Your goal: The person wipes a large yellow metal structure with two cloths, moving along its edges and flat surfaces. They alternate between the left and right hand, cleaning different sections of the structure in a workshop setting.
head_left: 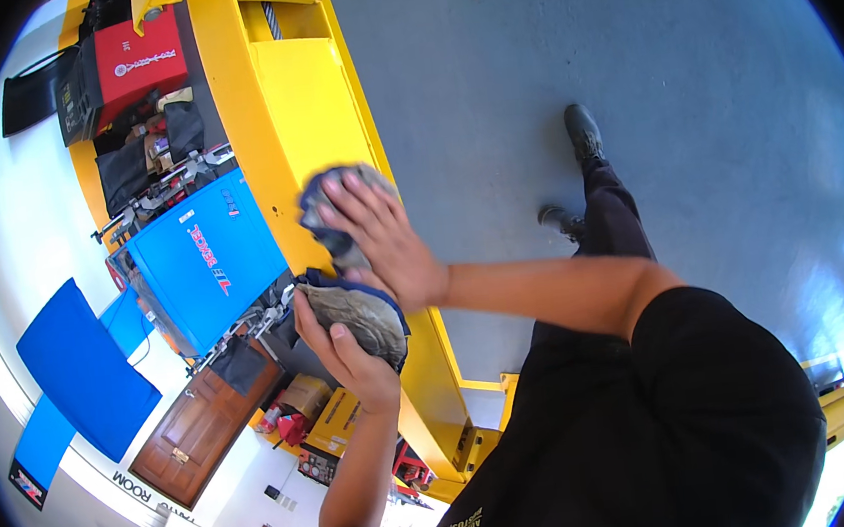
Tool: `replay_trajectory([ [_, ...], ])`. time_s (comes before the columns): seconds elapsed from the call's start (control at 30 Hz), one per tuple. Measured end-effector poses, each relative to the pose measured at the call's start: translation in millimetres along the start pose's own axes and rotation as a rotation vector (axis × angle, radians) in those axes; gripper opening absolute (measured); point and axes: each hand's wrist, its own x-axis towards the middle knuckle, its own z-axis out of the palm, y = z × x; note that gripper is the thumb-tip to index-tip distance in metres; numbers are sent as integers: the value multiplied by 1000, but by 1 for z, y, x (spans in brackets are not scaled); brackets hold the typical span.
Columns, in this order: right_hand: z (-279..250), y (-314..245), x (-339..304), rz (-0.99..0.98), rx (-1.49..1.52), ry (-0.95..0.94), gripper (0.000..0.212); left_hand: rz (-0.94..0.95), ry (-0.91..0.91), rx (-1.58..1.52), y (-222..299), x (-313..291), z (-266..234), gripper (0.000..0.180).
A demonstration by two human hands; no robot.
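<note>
A bunched grey cloth with navy edging [362,319] lies in front of the yellow steel post [308,103]. My left hand [345,356] grips its lower bunch from beneath, the thumb over the grey side. Higher up, my right hand [382,237] is laid over another bunch of grey and navy cloth [316,200], its fingers curving across the top. This upper bunch appears to rest against the post face. A narrow fold runs between the bunches, but I cannot tell whether they are one piece. My right forearm is slightly blurred.
A blue machine [206,257] stands left of the post, near a red box [138,62] and a wooden door [206,433]. Cardboard and yellow boxes [336,424] sit beyond my left forearm. Grey floor [487,87] stretches to the right, under my dark shoes [583,134].
</note>
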Motion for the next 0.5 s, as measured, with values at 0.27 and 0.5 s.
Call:
replay_trajectory([
  [0.27, -26, 27, 104, 19, 4, 253, 66, -21, -17, -54, 0, -2, 2, 60],
  [0.5, -29, 2, 68, 49, -21, 217, 58, 41, -5, 40, -5, 0, 2, 59],
])
